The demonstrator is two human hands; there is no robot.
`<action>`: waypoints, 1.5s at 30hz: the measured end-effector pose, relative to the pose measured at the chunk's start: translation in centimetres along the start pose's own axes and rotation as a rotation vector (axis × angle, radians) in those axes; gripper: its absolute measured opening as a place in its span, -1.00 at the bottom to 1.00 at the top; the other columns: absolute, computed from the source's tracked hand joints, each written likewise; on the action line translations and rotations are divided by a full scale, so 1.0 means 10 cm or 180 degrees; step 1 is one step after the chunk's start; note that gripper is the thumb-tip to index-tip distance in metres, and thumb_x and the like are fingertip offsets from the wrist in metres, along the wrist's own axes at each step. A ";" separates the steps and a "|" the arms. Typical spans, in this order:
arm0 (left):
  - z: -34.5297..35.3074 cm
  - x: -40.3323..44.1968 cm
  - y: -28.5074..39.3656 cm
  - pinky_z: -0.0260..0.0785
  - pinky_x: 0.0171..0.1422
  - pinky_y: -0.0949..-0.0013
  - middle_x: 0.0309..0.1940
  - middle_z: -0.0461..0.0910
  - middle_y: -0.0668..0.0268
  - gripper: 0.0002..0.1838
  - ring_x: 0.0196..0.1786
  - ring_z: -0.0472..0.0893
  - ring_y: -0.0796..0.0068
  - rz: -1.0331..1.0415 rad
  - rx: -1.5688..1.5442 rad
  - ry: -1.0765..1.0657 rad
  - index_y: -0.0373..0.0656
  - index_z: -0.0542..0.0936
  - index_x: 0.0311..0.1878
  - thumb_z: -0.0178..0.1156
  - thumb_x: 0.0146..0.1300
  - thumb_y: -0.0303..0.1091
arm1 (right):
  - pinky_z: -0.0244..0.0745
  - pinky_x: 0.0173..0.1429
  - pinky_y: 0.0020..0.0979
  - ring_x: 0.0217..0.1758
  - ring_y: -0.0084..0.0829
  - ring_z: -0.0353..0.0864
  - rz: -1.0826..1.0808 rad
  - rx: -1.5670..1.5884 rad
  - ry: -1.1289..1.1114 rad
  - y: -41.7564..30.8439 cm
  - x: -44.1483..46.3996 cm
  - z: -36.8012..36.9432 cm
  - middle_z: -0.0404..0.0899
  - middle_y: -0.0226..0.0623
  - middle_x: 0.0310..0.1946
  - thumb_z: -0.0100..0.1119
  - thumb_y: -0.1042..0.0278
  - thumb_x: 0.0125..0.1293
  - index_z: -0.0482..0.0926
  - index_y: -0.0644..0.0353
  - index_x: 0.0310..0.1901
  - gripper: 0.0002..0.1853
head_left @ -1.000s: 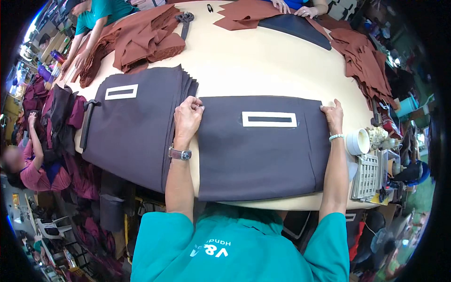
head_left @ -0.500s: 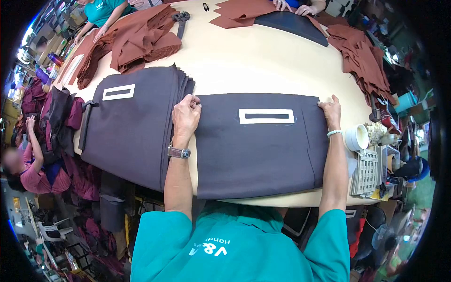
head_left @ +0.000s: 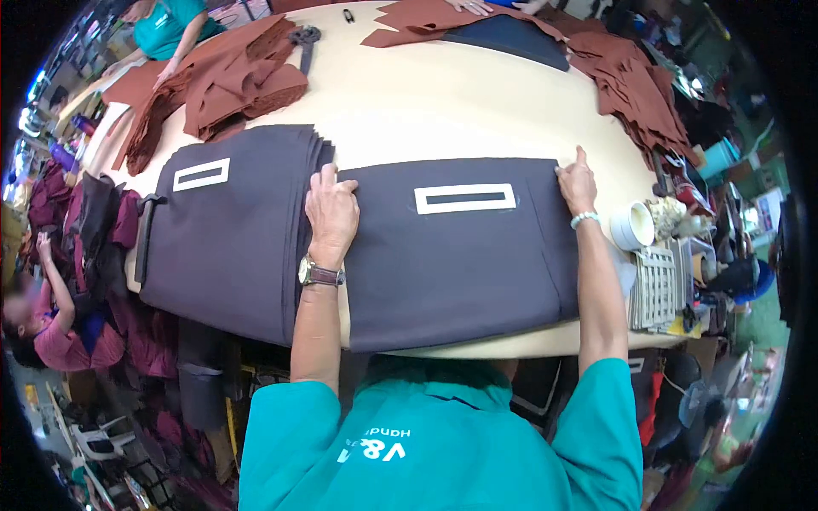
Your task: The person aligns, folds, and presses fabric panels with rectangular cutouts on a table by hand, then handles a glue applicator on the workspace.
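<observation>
A dark fabric panel (head_left: 452,264) lies flat in front of me, with a white rectangular frame (head_left: 465,198) near its top. My left hand (head_left: 331,204) pinches the panel's upper left corner, its index finger raised. At the upper right corner my right hand (head_left: 578,183) grips the edge between thumb and curled fingers, index finger pointing out. Left of the panel is a stack of dark fabric pieces (head_left: 226,238); its top piece bears another white frame (head_left: 201,175). My left wrist lies beside the stack's right edge.
Rust-brown cloth piles (head_left: 247,77) lie at the back left and back right (head_left: 630,85). A white bowl (head_left: 632,226) and a pale slatted rack (head_left: 654,289) stand at the right edge. A dark bar (head_left: 145,243) lies at the stack's left. Co-workers are at the far side and left.
The view has shifted, so the table's contents sit further left and slightly turned. My left index finger has lifted. The co-workers' hands at the far side have moved.
</observation>
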State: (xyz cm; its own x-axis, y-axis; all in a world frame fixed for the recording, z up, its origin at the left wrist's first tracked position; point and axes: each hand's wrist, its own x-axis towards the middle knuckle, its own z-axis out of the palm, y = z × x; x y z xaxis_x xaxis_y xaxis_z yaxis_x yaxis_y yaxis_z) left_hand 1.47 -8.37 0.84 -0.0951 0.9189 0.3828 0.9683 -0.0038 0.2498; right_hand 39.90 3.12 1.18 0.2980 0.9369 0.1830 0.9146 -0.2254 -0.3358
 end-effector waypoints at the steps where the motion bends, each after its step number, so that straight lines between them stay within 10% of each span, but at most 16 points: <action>1: 0.00 -0.01 0.05 0.34 0.01 0.23 -0.04 0.50 0.19 -0.81 0.05 0.45 0.24 0.0299 0.0220 -0.0015 -0.25 0.64 -0.26 0.15 0.07 -0.41 | 0.40 0.07 -0.18 -0.04 -0.06 0.54 -0.0238 -0.0214 0.0210 0.02 0.00 0.03 0.55 -0.02 -0.13 0.25 0.29 0.05 0.18 0.26 0.27 -0.27; 7: 0.22 -0.25 0.17 0.25 0.15 0.13 0.04 0.38 -0.15 -0.49 0.16 0.36 0.01 0.0631 0.0712 0.0011 -0.38 0.37 0.12 -0.03 0.27 -0.13 | 0.26 0.12 -0.13 -0.01 -0.10 0.43 -0.1730 0.0122 0.0977 -0.57 -0.50 0.08 0.45 0.03 -0.04 0.04 0.13 0.20 0.26 0.43 0.19 -0.37; 12: 0.20 -0.25 0.17 0.15 0.24 -0.10 0.13 0.33 -0.20 -0.52 0.22 0.32 -0.09 0.0657 0.0686 -0.0222 -0.05 0.34 0.25 -0.05 0.30 -0.11 | -0.12 0.43 -0.01 0.38 0.05 0.05 -0.2139 0.1451 -0.1277 -1.42 -1.86 -0.04 0.12 0.10 0.30 -0.12 -0.06 0.30 0.09 0.38 0.30 -0.28; 16: 0.17 -0.26 0.17 0.13 0.23 -0.16 0.15 0.33 -0.17 -0.51 0.23 0.32 -0.06 0.0741 0.0958 -0.0267 -0.03 0.33 0.27 -0.08 0.31 -0.08 | -0.19 0.44 0.05 0.42 0.02 -0.03 -0.2635 0.0808 -0.0914 -1.19 -2.21 0.21 0.05 0.04 0.35 -0.20 -0.19 0.31 -0.02 0.29 0.36 -0.21; 30: -0.14 -0.18 0.41 0.03 0.30 -0.21 0.20 0.27 -0.09 -0.43 0.30 0.22 -0.02 0.0874 0.1508 -0.0616 -0.09 0.24 0.32 -0.04 0.29 -0.08 | -0.14 0.41 0.09 0.39 0.13 -0.01 -0.1763 0.0477 -0.0296 -0.02 -2.12 -0.17 0.04 0.07 0.34 -0.12 -0.18 0.29 -0.02 0.12 0.39 -0.23; 38: -0.36 -1.51 1.71 -0.12 0.41 -0.11 0.35 0.05 -0.12 -0.09 0.41 0.05 -0.02 0.2305 -0.0862 -0.1719 -0.39 0.10 0.32 0.09 0.14 0.16 | -0.09 0.40 0.09 0.38 0.09 0.05 -0.1783 0.0819 -0.0034 0.02 -2.12 -0.15 0.09 0.09 0.31 -0.10 0.00 0.33 0.02 0.22 0.36 -0.32; 45: -0.07 -1.79 1.58 -0.12 0.40 -0.12 0.35 0.04 -0.12 -0.07 0.41 0.04 -0.06 0.2494 -0.0538 -0.1580 -0.39 0.09 0.33 0.06 0.12 0.20 | -0.12 0.36 0.17 0.34 -0.10 0.21 -0.2217 0.1245 -0.0238 0.06 -2.73 -0.47 0.23 -0.01 0.27 -0.06 0.03 0.30 0.12 0.32 0.31 -0.33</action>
State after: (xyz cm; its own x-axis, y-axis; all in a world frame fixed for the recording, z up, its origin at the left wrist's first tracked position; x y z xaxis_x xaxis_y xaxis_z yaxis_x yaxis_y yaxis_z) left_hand 18.28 -25.21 -1.44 0.7160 0.6931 0.0835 0.6646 -0.7133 0.2224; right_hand 33.63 -23.81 0.35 -0.3377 0.8463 0.4119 0.7175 0.5147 -0.4693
